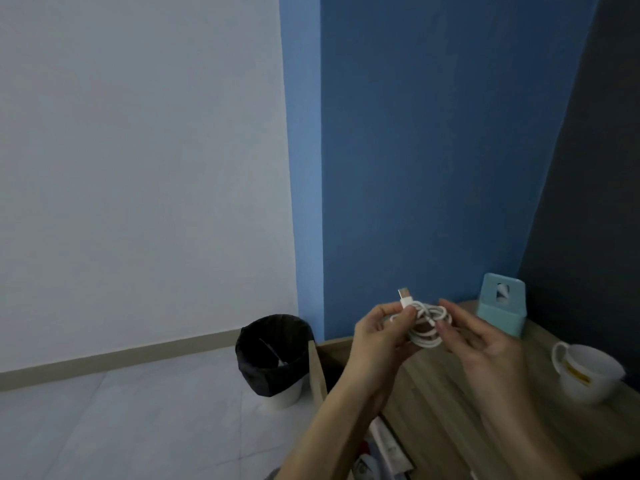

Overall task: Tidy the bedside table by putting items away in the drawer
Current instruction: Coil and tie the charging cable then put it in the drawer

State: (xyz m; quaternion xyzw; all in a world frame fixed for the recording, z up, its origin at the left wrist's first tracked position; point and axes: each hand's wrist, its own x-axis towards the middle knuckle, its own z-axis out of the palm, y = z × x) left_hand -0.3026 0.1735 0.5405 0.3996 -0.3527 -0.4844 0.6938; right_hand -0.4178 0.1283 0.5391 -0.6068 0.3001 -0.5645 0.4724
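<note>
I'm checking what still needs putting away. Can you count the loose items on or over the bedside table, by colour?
White: 2, the coiled cable pinched between the left hand and the right hand, and the mug on the table
Light blue: 1, the stand at the back of the table
Total: 3

white cable (427, 323), teal holder (501, 306), black bin (272, 355)

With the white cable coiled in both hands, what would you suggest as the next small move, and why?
Probably lower the cable into the seemingly open drawer: it is already coiled, pinched by the left hand and right hand above the table.
</note>
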